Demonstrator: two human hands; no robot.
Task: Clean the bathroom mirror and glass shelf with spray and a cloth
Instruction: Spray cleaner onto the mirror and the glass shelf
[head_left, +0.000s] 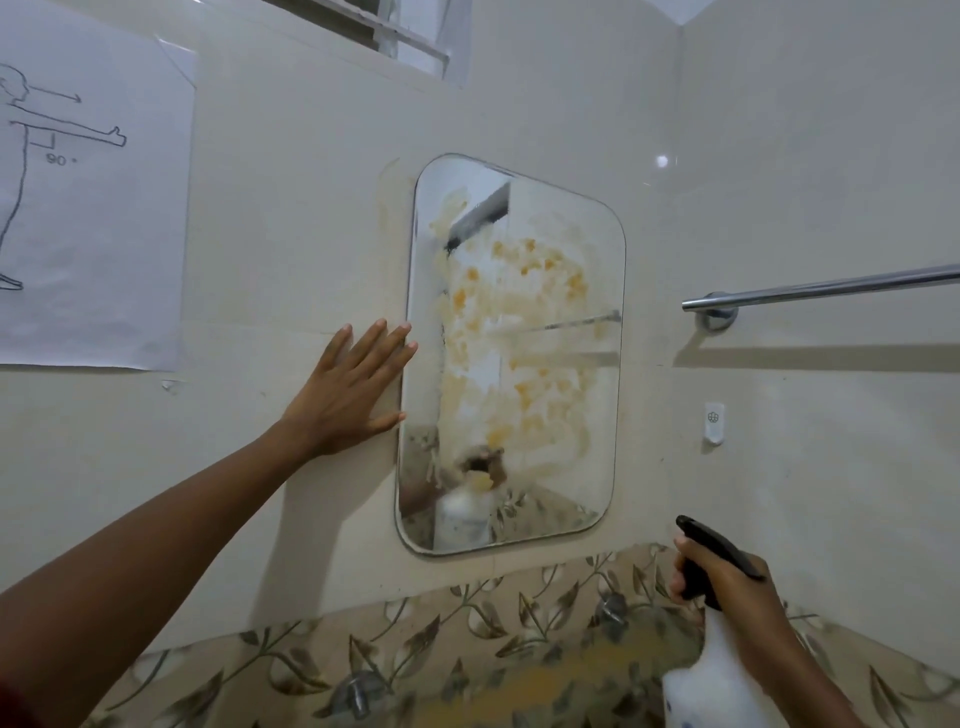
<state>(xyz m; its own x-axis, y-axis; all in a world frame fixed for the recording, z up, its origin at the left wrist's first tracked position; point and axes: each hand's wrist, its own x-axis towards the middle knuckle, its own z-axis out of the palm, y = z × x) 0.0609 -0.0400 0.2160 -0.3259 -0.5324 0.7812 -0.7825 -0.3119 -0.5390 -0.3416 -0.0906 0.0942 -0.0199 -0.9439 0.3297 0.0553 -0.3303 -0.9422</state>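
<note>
A rounded rectangular mirror (561, 441) hangs on the cream tiled wall, smeared with yellow-orange stains over most of its middle. My left hand (348, 389) lies flat on the wall with fingers spread, fingertips touching the mirror's left edge. My right hand (727, 587) grips a white spray bottle (711, 675) by its black trigger head, nozzle pointing up-left toward the mirror's lower right corner. The bottle's reflection shows low in the mirror. No cloth or glass shelf is in view.
A chrome towel rail (821, 288) juts from the right wall beside the mirror. A small white wall hook (714, 423) sits below it. A paper sheet with a drawn figure (88, 208) is taped at the left. Leaf-patterned tiles (415, 665) run below.
</note>
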